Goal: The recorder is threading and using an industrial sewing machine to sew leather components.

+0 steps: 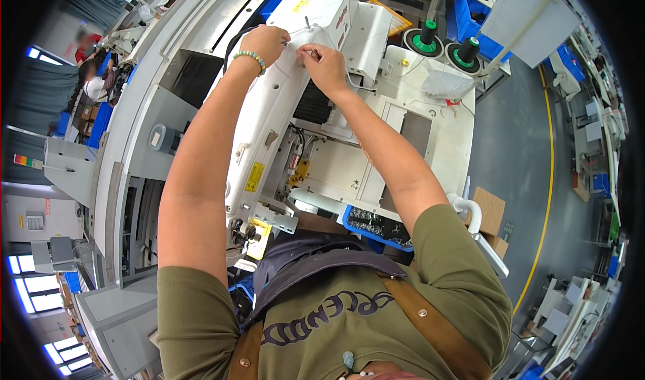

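Both hands reach to the top of a white industrial sewing machine (255,145). My left hand (265,48), with a beaded bracelet at the wrist, has curled, closed fingers beside a small upright metal pin (307,23); what they hold is hidden. A short way right and slightly lower, my right hand (324,68) pinches at something too small to make out against the machine's white casing. Fine thread appears to run near the pin, and a white tube curves down behind my right hand.
Green-cored black spools (424,41) stand right of the machine, near blue bins (463,24). A blue-rimmed tray (359,225) sits below the bed, cardboard boxes (489,205) at right. A yellow-lined aisle (510,246) runs along the right. Two people (94,81) are at far left.
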`<action>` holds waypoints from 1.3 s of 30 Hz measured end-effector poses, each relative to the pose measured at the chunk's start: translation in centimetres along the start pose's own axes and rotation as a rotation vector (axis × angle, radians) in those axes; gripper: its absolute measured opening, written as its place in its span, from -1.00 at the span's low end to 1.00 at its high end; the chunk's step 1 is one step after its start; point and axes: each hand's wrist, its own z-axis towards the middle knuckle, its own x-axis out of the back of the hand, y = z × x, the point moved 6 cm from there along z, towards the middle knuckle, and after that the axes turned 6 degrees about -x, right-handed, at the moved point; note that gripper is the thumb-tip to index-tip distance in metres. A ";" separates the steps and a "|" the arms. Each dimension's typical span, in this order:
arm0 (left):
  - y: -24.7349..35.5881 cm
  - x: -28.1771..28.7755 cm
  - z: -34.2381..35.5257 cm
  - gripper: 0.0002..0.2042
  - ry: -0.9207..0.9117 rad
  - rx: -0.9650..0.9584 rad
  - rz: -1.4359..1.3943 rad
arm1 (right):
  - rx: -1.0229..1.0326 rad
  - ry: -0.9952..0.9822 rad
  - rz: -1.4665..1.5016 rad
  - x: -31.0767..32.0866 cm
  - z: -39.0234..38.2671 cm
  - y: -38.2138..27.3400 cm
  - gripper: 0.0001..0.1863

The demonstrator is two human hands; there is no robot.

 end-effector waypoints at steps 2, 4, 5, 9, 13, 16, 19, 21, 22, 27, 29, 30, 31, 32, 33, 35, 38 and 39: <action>0.1 0.0 0.0 -0.77 -0.004 0.002 -0.003 | 0.036 0.009 -0.011 0.2 -0.1 -0.1 -0.85; 0.2 0.1 0.0 -0.76 -0.011 0.006 0.016 | 0.069 0.017 -0.021 0.2 -0.1 -0.2 -0.87; 0.1 0.1 0.0 -0.76 -0.010 0.005 0.017 | 0.084 0.017 -0.036 0.2 0.0 -0.3 -0.88; 0.0 0.1 0.0 -0.76 0.015 -0.016 0.028 | 0.074 0.025 -0.021 0.2 0.1 -0.4 -0.89; 0.0 -0.2 0.1 -0.79 -0.023 0.028 -0.008 | 0.065 0.059 -0.019 0.3 0.0 -0.2 -0.89; -0.2 -0.1 -0.1 -0.78 -0.019 0.022 -0.010 | 0.062 0.065 0.000 0.3 -0.1 -0.1 -0.89; 0.2 0.0 0.1 -0.78 -0.022 0.016 -0.017 | 0.069 0.057 0.012 0.6 0.0 0.3 -0.89; 0.0 0.1 -0.1 -0.76 0.000 0.002 -0.002 | 0.063 0.035 0.022 0.3 0.0 0.2 -0.88; -0.1 0.2 -0.2 -0.75 0.022 -0.014 0.011 | 0.064 0.035 0.024 0.3 0.0 0.2 -0.88; 0.3 0.3 -0.2 -0.75 0.014 -0.029 0.008 | 0.046 0.015 0.075 0.3 0.0 0.3 -0.88; 0.3 0.4 -0.2 -0.75 0.009 -0.031 0.006 | 0.047 0.028 0.060 0.3 0.1 0.2 -0.88; 0.3 0.3 -0.1 -0.75 0.007 -0.025 -0.001 | 0.048 0.041 0.045 0.4 0.2 0.2 -0.88; 0.2 0.3 -0.1 -0.75 0.005 -0.018 -0.007 | 0.050 0.043 0.045 0.4 0.3 0.3 -0.88; 0.2 0.2 -0.1 -0.75 0.006 -0.017 -0.006 | 0.042 0.043 0.030 0.4 0.2 0.3 -0.88; 0.2 0.2 -0.2 -0.75 0.008 -0.011 -0.002 | 0.034 0.042 0.015 0.3 0.2 0.3 -0.88; 0.1 0.2 -0.2 -0.74 0.010 -0.005 0.002 | 0.032 0.050 0.019 0.1 0.2 0.3 -0.88; 0.2 0.1 0.0 -0.74 0.007 -0.009 -0.008 | 0.054 0.081 -0.017 -0.1 0.0 -0.1 -0.87; 0.3 0.1 0.1 -0.74 0.006 -0.012 -0.001 | 0.077 0.104 -0.055 -0.1 0.0 -0.3 -0.88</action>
